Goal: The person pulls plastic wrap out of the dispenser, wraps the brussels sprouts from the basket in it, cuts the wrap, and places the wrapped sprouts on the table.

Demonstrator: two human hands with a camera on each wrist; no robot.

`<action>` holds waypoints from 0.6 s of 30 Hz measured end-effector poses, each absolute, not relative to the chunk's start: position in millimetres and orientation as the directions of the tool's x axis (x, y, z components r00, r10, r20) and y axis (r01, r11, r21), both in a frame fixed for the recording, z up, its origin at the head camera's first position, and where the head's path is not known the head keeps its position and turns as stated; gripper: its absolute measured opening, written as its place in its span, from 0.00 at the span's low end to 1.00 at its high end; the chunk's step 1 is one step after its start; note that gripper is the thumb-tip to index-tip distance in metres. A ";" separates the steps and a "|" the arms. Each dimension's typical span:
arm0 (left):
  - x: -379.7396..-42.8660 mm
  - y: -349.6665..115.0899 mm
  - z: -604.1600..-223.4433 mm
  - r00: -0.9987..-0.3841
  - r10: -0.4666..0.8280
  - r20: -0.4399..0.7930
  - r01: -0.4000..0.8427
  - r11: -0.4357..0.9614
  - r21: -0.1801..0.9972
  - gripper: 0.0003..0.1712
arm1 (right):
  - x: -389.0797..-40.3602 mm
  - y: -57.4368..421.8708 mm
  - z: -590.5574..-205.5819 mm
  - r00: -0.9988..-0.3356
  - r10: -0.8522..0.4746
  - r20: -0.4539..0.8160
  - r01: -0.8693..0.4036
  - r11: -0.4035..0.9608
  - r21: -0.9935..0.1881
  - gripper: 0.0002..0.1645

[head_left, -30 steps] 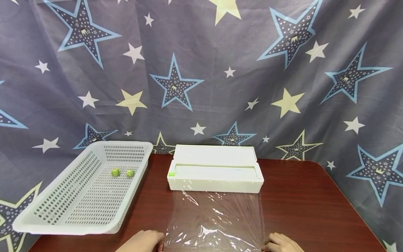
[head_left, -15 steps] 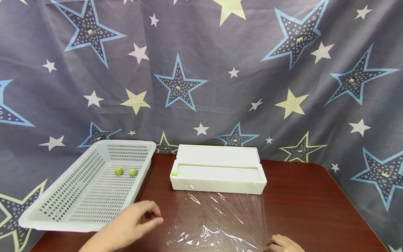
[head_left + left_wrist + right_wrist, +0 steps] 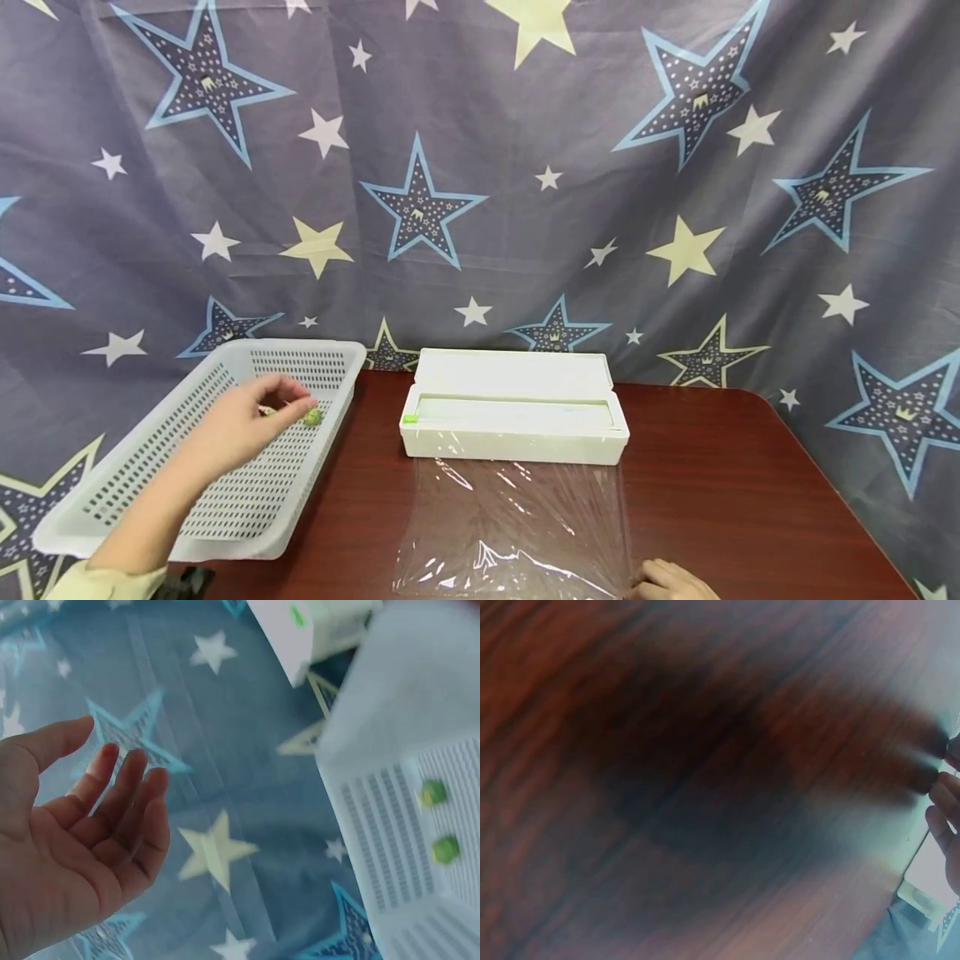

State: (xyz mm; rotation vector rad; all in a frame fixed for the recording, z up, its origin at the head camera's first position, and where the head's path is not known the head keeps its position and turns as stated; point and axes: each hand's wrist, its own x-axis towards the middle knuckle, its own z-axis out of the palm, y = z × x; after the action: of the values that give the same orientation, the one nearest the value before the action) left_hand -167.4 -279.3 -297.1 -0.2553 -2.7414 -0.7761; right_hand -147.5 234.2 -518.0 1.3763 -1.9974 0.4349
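My left hand (image 3: 242, 423) hovers over the white perforated plastic basket (image 3: 240, 547), its fingers loosely bent and holding nothing. Two small round green vegetables, apparently Brussels sprouts (image 3: 445, 849), lie on the basket floor; in the head view the hand partly covers one, while the other sprout (image 3: 312, 416) shows just past the fingertips. A clear sheet of cling film (image 3: 517, 521) stretches over the table from a white dispenser box (image 3: 510, 447). At the sheet's near right corner, my right hand (image 3: 670, 581) pinches the edge, partly cut off by the frame.
The dispenser's lid (image 3: 513, 373) stands raised at the back, and a green slider (image 3: 410, 418) sits at its left end. Behind the brown table (image 3: 720, 483) hangs a dark star-patterned cloth (image 3: 525, 250). The basket occupies the table's left side.
My left hand has let go of the film's near left corner and moved up and left over the basket. The right hand stays at its corner, and the film lies still.
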 end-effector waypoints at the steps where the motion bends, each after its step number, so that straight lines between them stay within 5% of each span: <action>1: -173.7 -285.3 -295.6 -0.948 0.079 0.307 0.223 0.853 0.472 0.14 | -146.9 234.4 -518.1 -0.232 -0.693 0.683 -0.911 0.400 0.096 0.06; 7: -214.5 -316.4 -300.9 -0.958 0.040 0.284 0.166 0.883 0.438 0.20 | -145.7 235.4 -520.5 -0.243 -0.677 0.695 -0.914 0.399 0.069 0.09; 10: -234.0 -329.2 -310.6 -0.967 0.039 0.252 0.145 0.897 0.417 0.22 | -145.3 235.4 -523.5 -0.245 -0.661 0.709 -0.916 0.398 0.055 0.02; 18: -271.8 -346.1 -341.0 -0.998 0.052 0.047 0.067 0.914 0.400 0.25 | -141.5 234.8 -531.2 -0.284 -0.597 0.750 -0.902 0.431 0.001 0.04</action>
State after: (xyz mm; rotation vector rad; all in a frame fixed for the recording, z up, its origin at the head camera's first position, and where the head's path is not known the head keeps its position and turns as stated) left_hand -271.8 -346.1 -341.0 -0.0949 -3.0387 -0.6373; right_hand -141.5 234.8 -531.2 1.2607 -1.9985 0.5675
